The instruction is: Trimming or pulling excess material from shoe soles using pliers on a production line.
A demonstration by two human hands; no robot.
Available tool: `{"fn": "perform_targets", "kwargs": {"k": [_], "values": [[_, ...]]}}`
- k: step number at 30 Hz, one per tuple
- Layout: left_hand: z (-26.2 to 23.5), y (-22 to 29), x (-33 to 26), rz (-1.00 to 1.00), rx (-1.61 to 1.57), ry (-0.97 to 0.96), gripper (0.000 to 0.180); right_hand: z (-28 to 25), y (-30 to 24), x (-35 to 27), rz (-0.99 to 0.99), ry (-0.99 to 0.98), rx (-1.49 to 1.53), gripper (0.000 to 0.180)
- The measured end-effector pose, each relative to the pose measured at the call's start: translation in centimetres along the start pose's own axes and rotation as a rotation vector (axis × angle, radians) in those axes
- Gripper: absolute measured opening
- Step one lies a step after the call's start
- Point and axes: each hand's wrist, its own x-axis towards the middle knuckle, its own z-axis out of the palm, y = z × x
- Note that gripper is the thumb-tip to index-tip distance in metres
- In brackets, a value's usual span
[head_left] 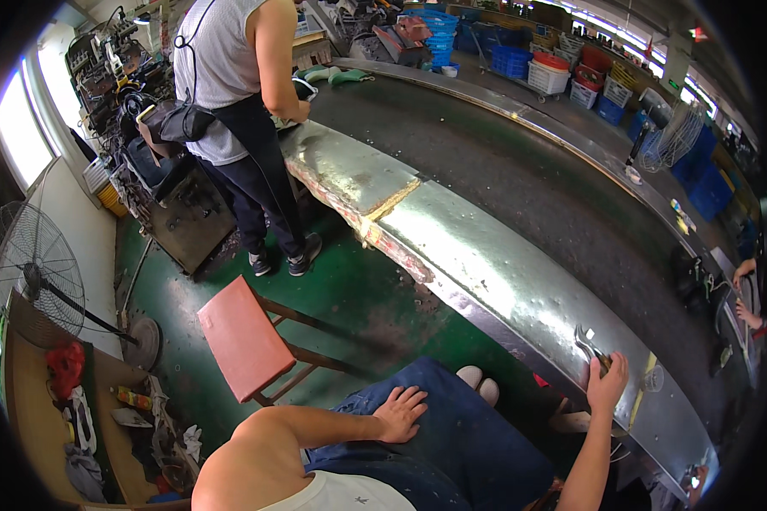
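Note:
My right hand rests at the near edge of a metal-topped bench, its fingers wrapped round a pincer-like tool. The tool's curved metal head lies over the bench top, and my fingers hide most of its handle. A small white piece is beside the head. My left hand lies flat on the dark blue cloth over my lap, fingers stretched out and holding nothing. Close to my right hand, a small clear round object sits on the bench by a yellowish seam.
A dark conveyor belt runs beyond the bench. A co-worker stands at its far left end. Another person's hands are across the belt at right. A red-topped stool and a standing fan are at left.

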Motion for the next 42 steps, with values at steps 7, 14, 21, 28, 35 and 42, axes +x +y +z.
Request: {"fn": "perform_targets", "kwargs": {"k": [7,14,21,28,35,42], "values": [[-0.22,0.11,0.08,-0.023,0.008,-0.027,0.057,-0.05,-0.08,0.03,0.004,-0.006,0.001,0.052],[-0.41,0.25,0.27,-0.023,0.01,-0.029,0.057,-0.21,-0.19,0.03,0.009,0.0,0.007,0.052],[-0.76,0.44,0.32,-0.048,-0.001,-0.073,0.056,-0.23,-0.28,0.02,0.014,0.004,0.015,0.052],[-0.87,0.55,0.38,-0.054,0.022,-0.086,0.056,-0.27,-0.44,-0.04,0.006,0.023,0.018,0.052],[-0.14,0.39,0.43,-0.032,0.02,-0.055,0.056,-0.47,-0.46,-0.09,0.007,0.038,0.004,0.051],[-0.26,0.29,0.75,-0.036,0.02,-0.054,0.055,-0.42,-0.25,0.02,-0.031,0.077,0.006,0.049]]}}
